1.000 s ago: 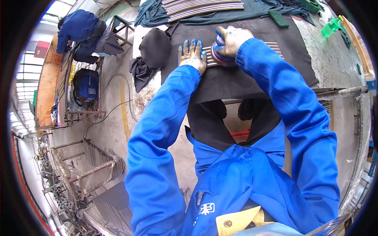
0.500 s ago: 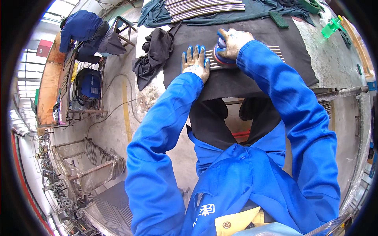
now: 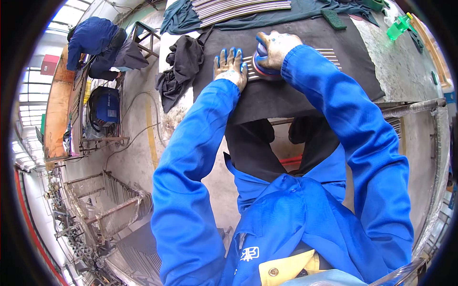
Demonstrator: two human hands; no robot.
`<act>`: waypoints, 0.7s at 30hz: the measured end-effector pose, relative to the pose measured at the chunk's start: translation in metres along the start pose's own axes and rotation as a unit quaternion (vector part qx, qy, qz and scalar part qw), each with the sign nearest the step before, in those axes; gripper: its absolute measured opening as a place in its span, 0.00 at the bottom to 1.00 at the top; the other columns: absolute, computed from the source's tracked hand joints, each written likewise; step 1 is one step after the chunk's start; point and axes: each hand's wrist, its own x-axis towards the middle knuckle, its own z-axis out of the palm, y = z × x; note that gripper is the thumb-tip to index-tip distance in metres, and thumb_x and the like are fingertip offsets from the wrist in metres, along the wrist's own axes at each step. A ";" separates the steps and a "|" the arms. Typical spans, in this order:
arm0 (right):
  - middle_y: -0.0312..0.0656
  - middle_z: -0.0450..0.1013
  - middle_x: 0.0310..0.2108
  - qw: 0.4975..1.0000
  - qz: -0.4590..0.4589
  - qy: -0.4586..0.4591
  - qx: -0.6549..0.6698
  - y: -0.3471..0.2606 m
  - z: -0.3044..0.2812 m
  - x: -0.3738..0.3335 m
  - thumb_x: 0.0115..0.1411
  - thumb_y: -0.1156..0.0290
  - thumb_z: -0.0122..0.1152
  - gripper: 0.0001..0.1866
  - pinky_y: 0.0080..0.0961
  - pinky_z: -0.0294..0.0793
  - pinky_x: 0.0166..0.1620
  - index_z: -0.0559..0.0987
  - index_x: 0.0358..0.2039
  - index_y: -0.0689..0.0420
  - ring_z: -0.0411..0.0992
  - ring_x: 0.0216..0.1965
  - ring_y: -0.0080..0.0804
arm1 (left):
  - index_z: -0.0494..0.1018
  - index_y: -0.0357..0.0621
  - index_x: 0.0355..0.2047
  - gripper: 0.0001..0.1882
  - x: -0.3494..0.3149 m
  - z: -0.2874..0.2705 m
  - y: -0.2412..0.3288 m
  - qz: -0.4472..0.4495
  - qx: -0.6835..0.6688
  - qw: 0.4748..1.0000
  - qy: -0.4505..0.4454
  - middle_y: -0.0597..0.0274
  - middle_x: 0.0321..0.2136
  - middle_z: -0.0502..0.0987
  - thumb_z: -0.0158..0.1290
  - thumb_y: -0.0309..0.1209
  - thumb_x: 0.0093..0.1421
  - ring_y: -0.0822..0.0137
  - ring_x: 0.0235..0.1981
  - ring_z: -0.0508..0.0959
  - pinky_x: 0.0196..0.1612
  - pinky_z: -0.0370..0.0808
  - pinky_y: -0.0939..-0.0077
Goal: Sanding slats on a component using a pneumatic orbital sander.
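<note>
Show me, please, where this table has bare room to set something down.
Free: the dark sheet between the thin strips and its near edge; the pale tabletop right of the sheet, nearer than the green bottle. Crowded: around the left hand, right hand and round tool, and the far green cloth under other strips.

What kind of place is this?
Probably a workshop or factory: the gloved right hand grips a round tool over thin strips, more strips lie on dark green cloth, and a boxy blue machine stands to the left.
</note>
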 end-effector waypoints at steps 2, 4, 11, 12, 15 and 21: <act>0.48 0.70 0.52 1.000 -0.003 -0.001 0.000 0.000 -0.001 0.002 0.54 0.45 0.59 0.39 0.37 0.73 0.53 0.61 0.64 0.45 0.73 0.51 0.43 | 0.50 0.50 0.68 0.32 0.004 0.000 -0.001 -0.003 0.007 1.000 -0.003 0.56 0.69 0.49 0.33 0.47 0.66 0.50 0.70 0.42 0.69 0.36 0.50; 0.48 0.70 0.52 1.000 -0.005 -0.002 0.000 0.001 -0.001 0.004 0.54 0.45 0.59 0.40 0.37 0.74 0.53 0.61 0.64 0.45 0.73 0.51 0.43 | 0.50 0.50 0.68 0.32 0.007 0.000 -0.001 -0.004 0.011 1.000 -0.006 0.57 0.69 0.49 0.33 0.47 0.66 0.50 0.70 0.42 0.69 0.36 0.50; 0.48 0.70 0.52 1.000 0.009 0.000 0.001 0.006 -0.001 0.009 0.54 0.45 0.59 0.40 0.37 0.74 0.53 0.61 0.64 0.44 0.73 0.51 0.43 | 0.49 0.52 0.68 0.32 0.016 0.002 -0.003 -0.017 0.019 1.000 0.004 0.58 0.69 0.50 0.32 0.47 0.66 0.50 0.70 0.43 0.69 0.38 0.52; 0.48 0.70 0.52 1.000 0.011 0.001 0.002 0.007 -0.001 0.010 0.54 0.45 0.59 0.40 0.37 0.74 0.53 0.61 0.64 0.44 0.73 0.51 0.42 | 0.50 0.53 0.68 0.32 0.018 0.003 -0.003 -0.019 0.028 0.999 0.006 0.59 0.69 0.50 0.32 0.47 0.66 0.51 0.70 0.43 0.69 0.39 0.52; 0.48 0.70 0.52 1.000 0.014 0.001 -0.001 0.009 -0.003 0.010 0.54 0.45 0.59 0.40 0.36 0.74 0.53 0.61 0.64 0.44 0.73 0.51 0.42 | 0.50 0.52 0.68 0.32 0.023 0.003 -0.005 -0.020 0.027 0.999 0.006 0.59 0.69 0.50 0.32 0.47 0.66 0.50 0.70 0.43 0.69 0.39 0.52; 0.46 0.72 0.52 0.999 0.021 0.018 -0.023 0.017 0.001 0.012 0.55 0.45 0.59 0.38 0.36 0.76 0.52 0.62 0.64 0.44 0.74 0.50 0.40 | 0.50 0.48 0.68 0.32 0.032 0.005 -0.007 -0.016 0.001 1.000 0.014 0.55 0.68 0.50 0.31 0.46 0.66 0.48 0.70 0.42 0.69 0.37 0.50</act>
